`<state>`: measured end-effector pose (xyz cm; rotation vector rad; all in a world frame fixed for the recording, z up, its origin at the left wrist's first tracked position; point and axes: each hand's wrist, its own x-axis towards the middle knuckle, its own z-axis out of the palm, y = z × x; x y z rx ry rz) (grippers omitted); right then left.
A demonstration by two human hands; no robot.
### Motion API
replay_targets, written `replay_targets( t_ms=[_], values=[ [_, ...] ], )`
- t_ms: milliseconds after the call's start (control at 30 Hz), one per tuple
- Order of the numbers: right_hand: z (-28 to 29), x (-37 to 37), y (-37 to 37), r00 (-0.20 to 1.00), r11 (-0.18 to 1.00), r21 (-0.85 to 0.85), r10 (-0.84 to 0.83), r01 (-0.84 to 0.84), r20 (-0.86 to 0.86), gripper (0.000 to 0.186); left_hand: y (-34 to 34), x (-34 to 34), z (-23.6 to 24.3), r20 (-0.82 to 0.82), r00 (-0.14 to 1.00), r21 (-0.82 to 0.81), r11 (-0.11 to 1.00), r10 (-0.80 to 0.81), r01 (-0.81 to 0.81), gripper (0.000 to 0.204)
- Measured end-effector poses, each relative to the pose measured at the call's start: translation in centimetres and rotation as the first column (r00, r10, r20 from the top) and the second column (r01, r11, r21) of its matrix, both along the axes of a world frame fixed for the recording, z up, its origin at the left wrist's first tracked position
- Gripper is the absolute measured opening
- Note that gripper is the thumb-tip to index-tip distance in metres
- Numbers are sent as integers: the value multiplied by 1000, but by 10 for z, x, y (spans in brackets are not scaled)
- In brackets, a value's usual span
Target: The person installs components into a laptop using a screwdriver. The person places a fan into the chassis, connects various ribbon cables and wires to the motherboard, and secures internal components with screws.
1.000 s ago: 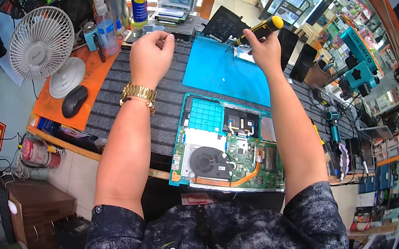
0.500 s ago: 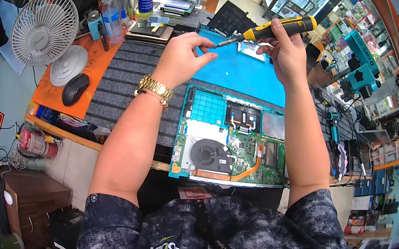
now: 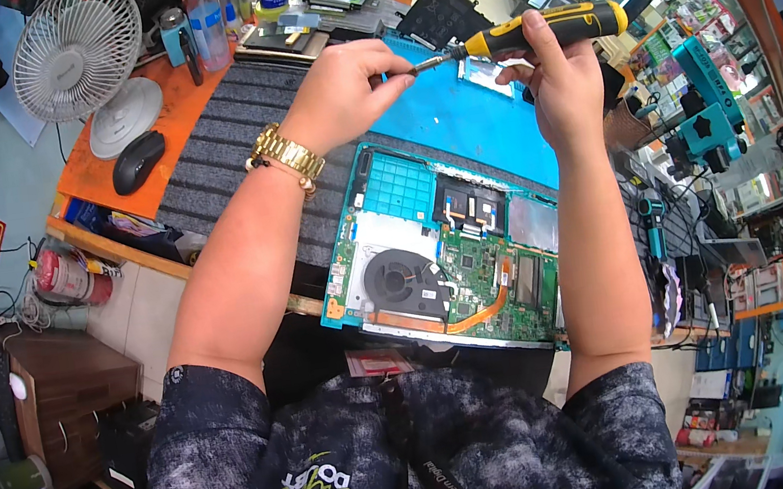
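My right hand [image 3: 571,92] holds up a yellow-and-black screwdriver [image 3: 570,23], its metal shaft pointing left. My left hand [image 3: 333,99], with a gold watch [image 3: 288,152] on the wrist, pinches thumb and fingers together at the screwdriver's tip. Whether something small, such as a screw, sits there is too small to tell. Below both hands lies an opened laptop base [image 3: 433,259]. Its black fan [image 3: 402,283], green circuit board [image 3: 470,279] and copper heat pipe [image 3: 480,317] are exposed. My right forearm covers its right edge.
Beyond the laptop, a blue work mat [image 3: 465,126] lies over a grey striped mat [image 3: 232,157]. A black battery-like pack [image 3: 445,15] rests at the back. To the left are a white fan [image 3: 80,53] and a black mouse [image 3: 139,163]; a teal stand-mounted device [image 3: 707,124] is at right.
My left thumb and fingers have closed together at the screwdriver's tip. Both hands have stayed in nearly the same place, while the whole view has shifted slightly.
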<state>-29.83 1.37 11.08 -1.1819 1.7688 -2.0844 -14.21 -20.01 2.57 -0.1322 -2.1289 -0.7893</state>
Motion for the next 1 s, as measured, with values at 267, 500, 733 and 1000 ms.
replay_targets(
  t_ms=[267,500,733,1000],
  values=[
    [22,25,10,997,996,-76,48,-52,-63,35,9,28,17,15,1000,60,998,12,-13,17],
    [29,64,30,991,988,-99,108,-115,-77,32,30,80,21,-79,996,167,985,-37,50,14],
    [23,99,38,973,944,-236,229,-229,-29,38,53,121,17,-91,995,217,976,30,-9,14],
    [24,117,44,958,958,-123,237,-258,-163,36,58,143,26,-131,988,67,995,77,-69,12]
  ],
)
